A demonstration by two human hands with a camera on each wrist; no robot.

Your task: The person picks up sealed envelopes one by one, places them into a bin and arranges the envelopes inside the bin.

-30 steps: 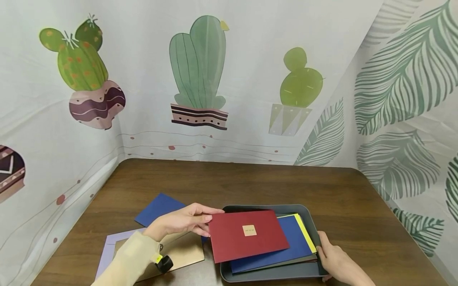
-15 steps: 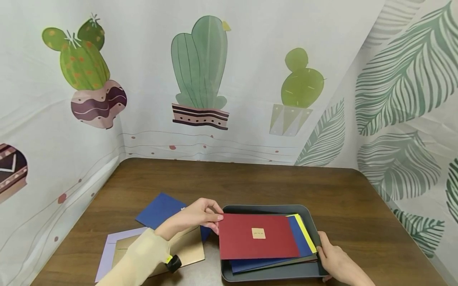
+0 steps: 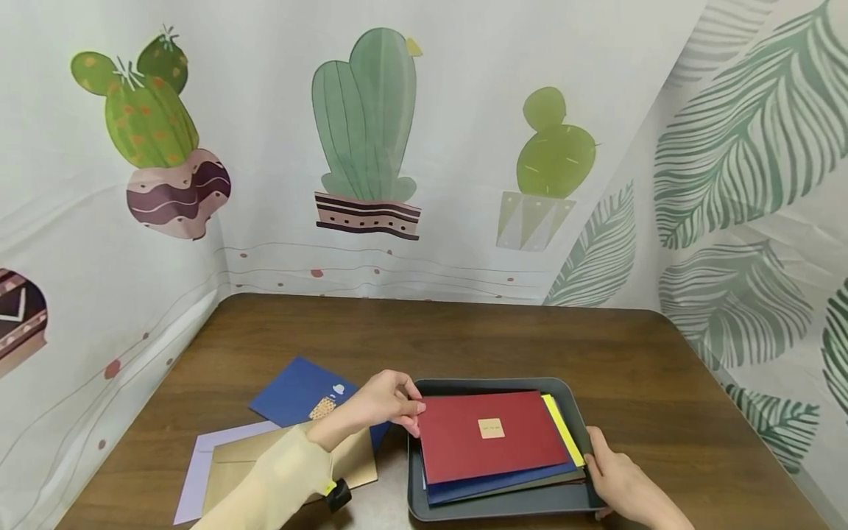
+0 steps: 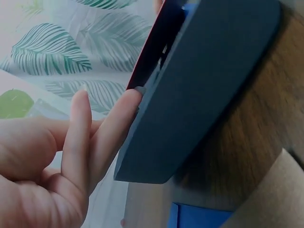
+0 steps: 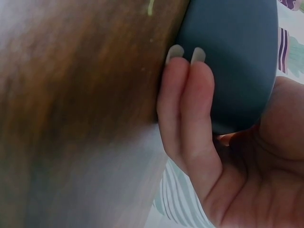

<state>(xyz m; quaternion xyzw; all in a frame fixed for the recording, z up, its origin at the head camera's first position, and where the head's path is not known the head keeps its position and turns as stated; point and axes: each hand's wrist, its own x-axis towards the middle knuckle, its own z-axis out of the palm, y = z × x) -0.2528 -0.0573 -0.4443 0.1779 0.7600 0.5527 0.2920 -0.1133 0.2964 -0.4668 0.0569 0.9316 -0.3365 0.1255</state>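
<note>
A red card [image 3: 457, 442] with a small gold label lies over a stack in a dark grey tray [image 3: 513, 509]. My left hand [image 3: 384, 403] pinches the card's left edge near its far corner. In the left wrist view the card [image 4: 148, 52] slopes above the tray's wall [image 4: 204, 95], the fingertips right at the rim. Beneath the card show a blue card [image 3: 490, 486] and a yellow strip [image 3: 563, 430]; the rest of the stack is mostly hidden. My right hand [image 3: 619, 475] grips the tray's right side, and the right wrist view shows its fingers [image 5: 197, 104] against the outer wall.
Left of the tray, a lavender envelope [image 3: 190, 482] and a tan envelope [image 3: 221, 471] overlap, partly under my left forearm. Behind them lies a blue card [image 3: 285, 390] with a printed picture. A patterned curtain [image 3: 457, 147] hangs behind the brown wooden table [image 3: 464, 335].
My left hand has moved right with the red card, which now sits farther over the stack and covers more of the blue card. The right hand and tray have stayed put.
</note>
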